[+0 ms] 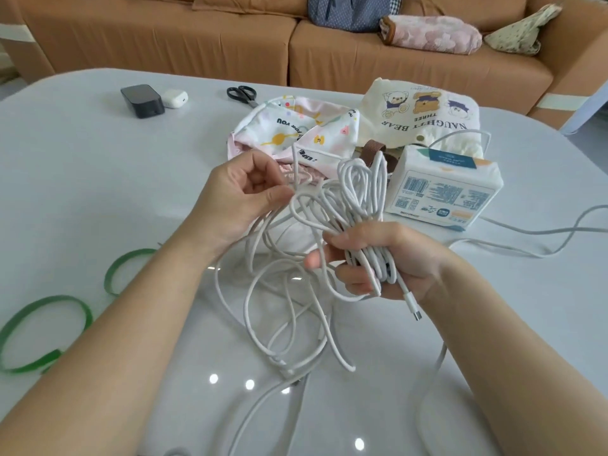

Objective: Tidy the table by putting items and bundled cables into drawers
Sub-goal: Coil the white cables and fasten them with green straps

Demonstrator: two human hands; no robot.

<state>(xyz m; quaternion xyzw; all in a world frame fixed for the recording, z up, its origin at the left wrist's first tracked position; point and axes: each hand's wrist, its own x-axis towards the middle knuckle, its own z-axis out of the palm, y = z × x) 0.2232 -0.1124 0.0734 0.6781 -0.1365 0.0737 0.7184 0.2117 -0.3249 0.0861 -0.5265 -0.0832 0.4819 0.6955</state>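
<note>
The table (98,176) is white and shiny, with round corners, and small lights shine back from it near the near edge. Over the middle of the table, the right hand (388,258) has its fingers curled tight round a bunch of loops of the white cable (355,192). One plug end sticks out under that hand. The left hand (237,199) is just beside it, with thumb and bent fingers pinching one strand. More cable hangs down in a loose tangle onto the table, and one long piece runs off the right edge. Two green bands (42,330) lie flat by the left edge. Near the far edge sit a black box (142,101) with a small white case (175,98) touching it, and black scissors (241,94) a little to the right. Behind the hands lie a cloth bag with bright pictures (296,126) and a cream bag with bears (424,116). A pack of tissues (444,189) sits in front of the bear bag. Past the far edge stands a brown sofa (164,37) with a pink cushion (431,34) and other soft things on it
</note>
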